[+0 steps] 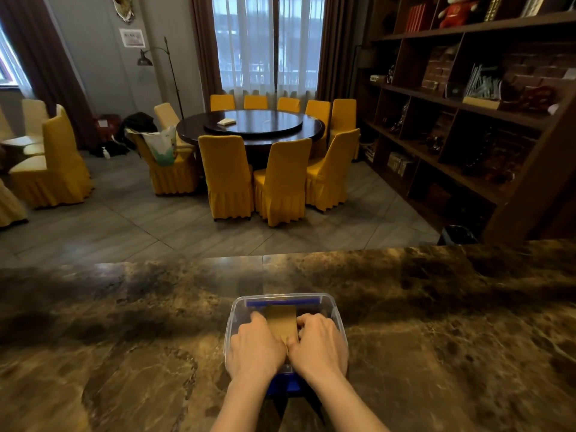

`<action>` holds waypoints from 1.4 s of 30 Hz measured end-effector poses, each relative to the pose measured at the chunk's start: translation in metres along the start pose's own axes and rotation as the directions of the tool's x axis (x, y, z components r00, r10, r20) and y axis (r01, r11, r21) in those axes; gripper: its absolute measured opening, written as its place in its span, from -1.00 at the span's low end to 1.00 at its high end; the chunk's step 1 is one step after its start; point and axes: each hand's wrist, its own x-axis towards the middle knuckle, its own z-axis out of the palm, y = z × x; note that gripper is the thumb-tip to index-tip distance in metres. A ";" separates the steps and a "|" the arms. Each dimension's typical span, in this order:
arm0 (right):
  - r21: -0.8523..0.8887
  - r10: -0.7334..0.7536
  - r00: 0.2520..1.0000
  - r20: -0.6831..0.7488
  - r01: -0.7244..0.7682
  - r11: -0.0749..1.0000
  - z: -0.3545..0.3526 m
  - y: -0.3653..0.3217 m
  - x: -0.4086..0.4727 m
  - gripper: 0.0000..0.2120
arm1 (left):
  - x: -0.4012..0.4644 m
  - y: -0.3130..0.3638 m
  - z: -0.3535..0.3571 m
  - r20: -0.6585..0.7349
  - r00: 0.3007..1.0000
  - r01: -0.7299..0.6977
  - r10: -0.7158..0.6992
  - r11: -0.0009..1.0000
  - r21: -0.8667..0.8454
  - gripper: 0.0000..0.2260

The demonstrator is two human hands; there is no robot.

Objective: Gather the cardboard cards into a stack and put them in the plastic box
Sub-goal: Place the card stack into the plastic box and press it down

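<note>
Your left hand (pixel 254 344) and right hand (pixel 318 342) both clasp the cards (pixel 281 322) inside the box (pixel 338 316). Lower them flat, then let go evenly.

A polished brown marble bench (pixel 124 338) catches soft window glare across its glossy, veined, smooth top. On it stands a clear plastic box (pixel 338 310) with glossy see-through walls and blue plastic clips. Matt tan cardboard cards (pixel 281 322) lie inside, flat and unprinted. Beyond, pleated yellow cloth chair covers (pixel 229 179) ring a dark lacquered wood table (pixel 249 126) with a mirror-like sheen. Dark wood shelves (pixel 467 104) look dull; the grey floor tiles (pixel 140 226) are faintly shiny.
</note>
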 end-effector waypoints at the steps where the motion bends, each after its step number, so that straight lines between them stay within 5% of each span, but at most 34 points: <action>1: -0.002 0.009 1.000 -0.001 -0.009 1.000 0.000 -0.001 0.000 -0.73 | 0.000 0.000 0.001 -0.012 1.000 -0.005 0.005 1.000 0.009 -0.61; 7: -0.023 0.037 0.999 -0.006 -0.037 0.999 0.003 0.000 0.002 -0.60 | 0.000 -0.002 0.004 0.012 0.994 -0.106 0.106 0.993 0.049 -0.35; 13: -0.018 0.040 0.999 -0.002 -0.040 0.999 0.006 0.002 0.002 -0.59 | 0.003 -0.004 0.004 0.066 0.980 -0.192 0.189 0.981 0.038 -0.50; 28: 0.019 0.011 1.000 0.001 -0.011 1.000 0.002 -0.002 0.001 -0.64 | 0.015 -0.010 0.002 0.131 0.966 -0.219 0.221 0.975 -0.034 -0.44; 35: -0.052 -0.231 0.971 -0.056 0.229 0.972 -0.011 0.007 -0.006 -0.83 | 0.005 -0.015 -0.005 0.030 0.961 -0.278 0.277 0.959 0.049 -0.43; 42: -0.119 -0.351 0.934 0.062 0.356 0.927 -0.013 0.021 -0.012 -0.64 | 0.000 -0.015 0.000 0.085 0.949 -0.309 0.303 0.948 0.077 -0.55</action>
